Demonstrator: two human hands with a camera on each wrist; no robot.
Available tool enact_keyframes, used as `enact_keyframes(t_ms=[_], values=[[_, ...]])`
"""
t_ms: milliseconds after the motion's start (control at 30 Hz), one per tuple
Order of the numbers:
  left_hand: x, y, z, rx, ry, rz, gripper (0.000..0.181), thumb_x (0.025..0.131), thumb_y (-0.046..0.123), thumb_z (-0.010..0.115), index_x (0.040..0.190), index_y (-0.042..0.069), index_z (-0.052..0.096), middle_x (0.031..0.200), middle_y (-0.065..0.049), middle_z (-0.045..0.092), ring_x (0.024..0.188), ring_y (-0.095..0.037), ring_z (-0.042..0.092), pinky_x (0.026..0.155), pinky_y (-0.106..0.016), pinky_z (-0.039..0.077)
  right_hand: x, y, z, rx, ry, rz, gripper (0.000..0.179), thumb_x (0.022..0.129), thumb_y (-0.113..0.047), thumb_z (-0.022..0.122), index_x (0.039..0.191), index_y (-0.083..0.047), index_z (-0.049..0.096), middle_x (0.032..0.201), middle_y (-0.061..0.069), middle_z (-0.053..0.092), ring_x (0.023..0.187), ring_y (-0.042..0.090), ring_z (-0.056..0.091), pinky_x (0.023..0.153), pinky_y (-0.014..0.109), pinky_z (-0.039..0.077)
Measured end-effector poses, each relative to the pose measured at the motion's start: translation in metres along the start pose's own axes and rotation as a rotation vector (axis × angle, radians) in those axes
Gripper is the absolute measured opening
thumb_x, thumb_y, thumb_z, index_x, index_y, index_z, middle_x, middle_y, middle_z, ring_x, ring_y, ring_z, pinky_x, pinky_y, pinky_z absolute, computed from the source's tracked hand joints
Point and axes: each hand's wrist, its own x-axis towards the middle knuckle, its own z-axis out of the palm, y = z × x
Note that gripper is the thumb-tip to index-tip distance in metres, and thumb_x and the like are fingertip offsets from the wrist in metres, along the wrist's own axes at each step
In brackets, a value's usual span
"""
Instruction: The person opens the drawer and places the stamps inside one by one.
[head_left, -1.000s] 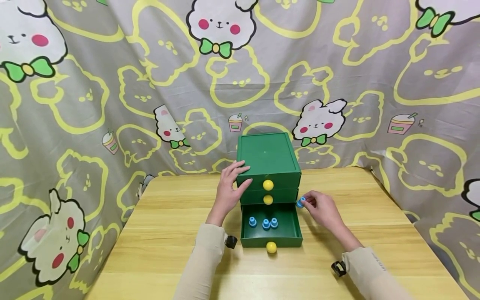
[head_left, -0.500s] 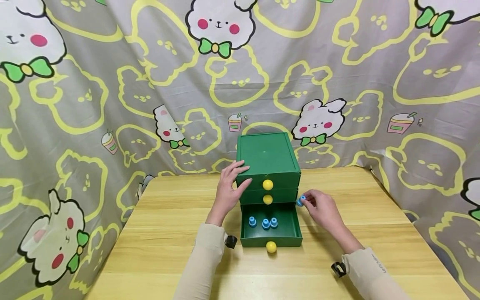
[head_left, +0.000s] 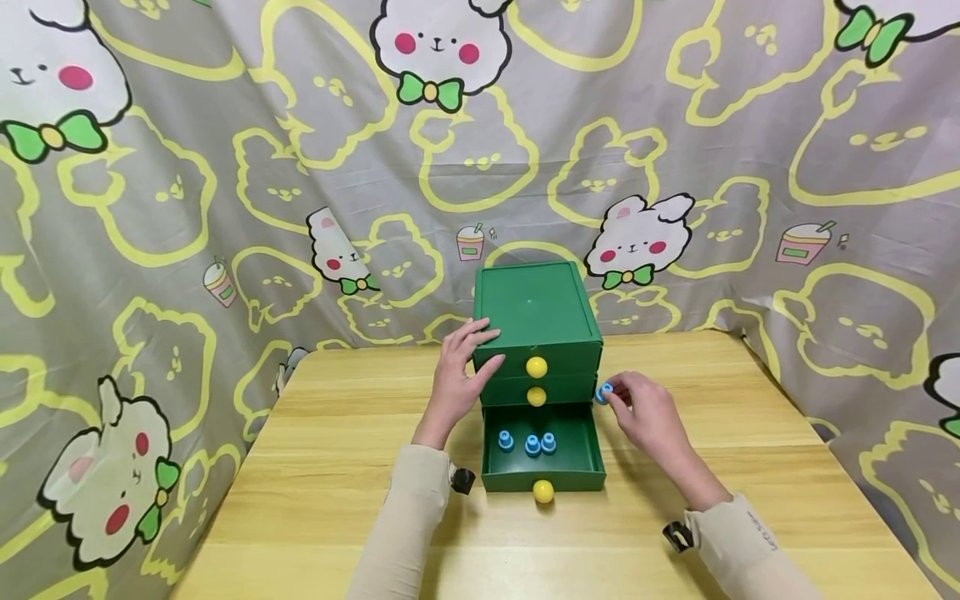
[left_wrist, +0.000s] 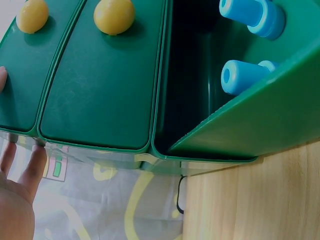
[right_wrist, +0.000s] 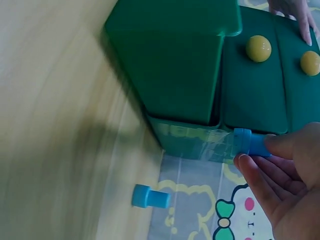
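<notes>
A green drawer cabinet (head_left: 530, 304) stands on the table with its bottom drawer (head_left: 577, 458) pulled out. Several small blue plastic pegs with wide bases are visible; three, including one peg (head_left: 506, 442), stand upright in that drawer. My left hand (head_left: 455, 379) rests at the cabinet's upper left corner, fingers over the top edge and thumb against the front. Beside the cabinet's right side, my right hand (head_left: 648, 412) pinches a blue peg (right_wrist: 244, 141) between thumb and fingers. Another blue peg (right_wrist: 150, 196) lies on the table near the cabinet in the right wrist view; the head view hides it.
Yellow ball knobs (head_left: 536, 367) stick out from the drawer fronts; the upper two drawers are closed. The wooden table (head_left: 337, 500) extends around the cabinet. Behind it hangs a grey patterned curtain (head_left: 420, 167).
My right hand, with the blue peg pinched, has shifted slightly away from me along the cabinet's side. My left hand and the open drawer stay as they were.
</notes>
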Motion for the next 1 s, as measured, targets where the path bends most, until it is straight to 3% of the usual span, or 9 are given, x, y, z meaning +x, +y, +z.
enact_keyframes(t_ms=[333, 1000], values=[[0.001, 0.002, -0.001, 0.005, -0.001, -0.005, 0.038, 0.1, 0.034, 0.071, 0.137, 0.028, 0.066, 0.156, 0.009, 0.049, 0.155, -0.019, 0.031, 0.119, -0.06, 0.033, 0.0, -0.014, -0.01, -0.008, 0.043, -0.032, 0.008, 0.096, -0.008, 0.073, 0.102, -0.002, 0.073, 0.09, 0.008, 0.073, 0.079, 0.022, 0.07, 0.072, 0.041, 0.059], [0.001, 0.0, 0.0, -0.009, -0.002, -0.002, 0.039, 0.1, 0.034, 0.071, 0.138, 0.029, 0.066, 0.156, 0.009, 0.05, 0.155, -0.026, 0.032, 0.119, -0.06, 0.034, -0.003, -0.038, 0.013, 0.095, -0.056, -0.02, 0.008, 0.094, -0.007, 0.076, 0.099, -0.003, 0.073, 0.087, 0.005, 0.071, 0.076, 0.014, 0.066, 0.07, 0.033, 0.061]])
